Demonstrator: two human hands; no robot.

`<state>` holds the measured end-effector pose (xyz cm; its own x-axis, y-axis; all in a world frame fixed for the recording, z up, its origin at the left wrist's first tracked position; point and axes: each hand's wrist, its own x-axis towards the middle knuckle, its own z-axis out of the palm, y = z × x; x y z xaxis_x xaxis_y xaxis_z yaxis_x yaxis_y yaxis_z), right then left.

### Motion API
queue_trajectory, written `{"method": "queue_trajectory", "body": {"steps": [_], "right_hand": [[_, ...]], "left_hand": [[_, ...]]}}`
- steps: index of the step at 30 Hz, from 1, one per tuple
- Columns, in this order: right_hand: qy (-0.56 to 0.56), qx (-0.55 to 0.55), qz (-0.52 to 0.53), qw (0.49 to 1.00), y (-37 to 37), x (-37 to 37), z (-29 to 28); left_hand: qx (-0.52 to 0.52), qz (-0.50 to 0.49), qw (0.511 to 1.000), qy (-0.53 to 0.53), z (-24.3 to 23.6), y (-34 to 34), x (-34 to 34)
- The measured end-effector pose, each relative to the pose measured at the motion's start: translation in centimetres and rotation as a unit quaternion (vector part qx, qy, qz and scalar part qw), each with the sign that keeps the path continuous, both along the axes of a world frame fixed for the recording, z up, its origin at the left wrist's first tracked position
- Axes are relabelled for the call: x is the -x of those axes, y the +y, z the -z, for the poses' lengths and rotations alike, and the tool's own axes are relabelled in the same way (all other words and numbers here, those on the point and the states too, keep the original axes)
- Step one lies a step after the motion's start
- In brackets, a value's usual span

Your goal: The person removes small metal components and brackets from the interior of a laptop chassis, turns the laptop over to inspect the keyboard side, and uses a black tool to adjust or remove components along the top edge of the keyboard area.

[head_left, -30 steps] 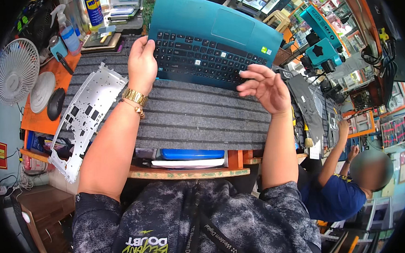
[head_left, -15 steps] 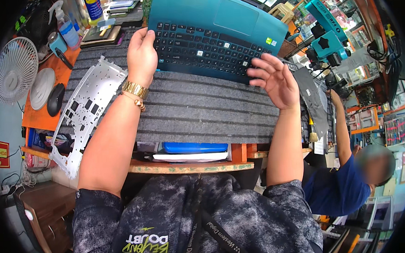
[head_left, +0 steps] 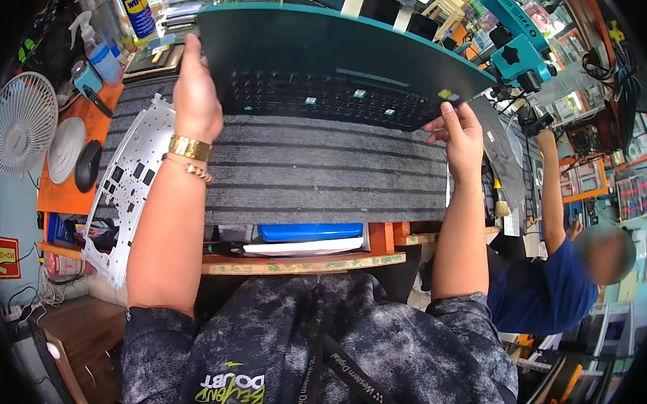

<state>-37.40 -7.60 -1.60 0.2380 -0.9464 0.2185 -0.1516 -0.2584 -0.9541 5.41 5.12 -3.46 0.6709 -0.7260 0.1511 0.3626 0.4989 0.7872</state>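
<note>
A teal laptop top case (head_left: 286, 47) with a black keyboard (head_left: 281, 91) stands tilted up over the grey striped mat (head_left: 315, 173); its face looks dark now. The touchpad lies toward its upper edge, so it is upside down to me. My left hand (head_left: 197, 99) closes on its left edge, thumb up. At the lower right corner, my right hand (head_left: 459, 133) pinches the case between thumb and fingers. Beside my left forearm lies a perforated silver metal plate (head_left: 126, 172), partly hidden by that arm.
On the left are a white fan (head_left: 19, 123), a black mouse (head_left: 87, 165), a spray bottle (head_left: 101, 58) and a blue-yellow can (head_left: 138, 18). A teal microscope (head_left: 516, 45) stands right, near a brush (head_left: 499, 196). A person in a blue shirt (head_left: 540, 293) works at right.
The top case has tipped more upright and its face has darkened. My right hand has gone from open beside it to gripping its corner. My left hand has shifted left with its edge.
</note>
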Motion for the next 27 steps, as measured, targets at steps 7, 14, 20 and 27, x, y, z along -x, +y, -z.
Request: {"method": "queue_trajectory", "body": {"steps": [7, 14, 20, 27], "right_hand": [[0.083, 0.181, -0.08, 0.977, 3.4, 4.3, 1.5], [0.192, 0.239, -0.108, 0.946, 10.6, 6.5, 2.2], [0.215, 0.219, -0.102, 0.946, 14.5, 7.1, 3.2], [0.271, 0.17, -0.144, 0.937, 15.9, 7.3, 2.4]], "left_hand": [[-0.15, 0.239, 0.949, -0.138, -2.3, 3.0, -5.0], [-0.22, 0.203, 0.91, -0.286, -2.9, 4.0, -3.9], [-0.258, 0.164, 0.805, -0.509, -2.6, 3.8, -2.4], [-0.28, 0.198, 0.711, -0.614, -2.9, 4.5, 0.3]]}}
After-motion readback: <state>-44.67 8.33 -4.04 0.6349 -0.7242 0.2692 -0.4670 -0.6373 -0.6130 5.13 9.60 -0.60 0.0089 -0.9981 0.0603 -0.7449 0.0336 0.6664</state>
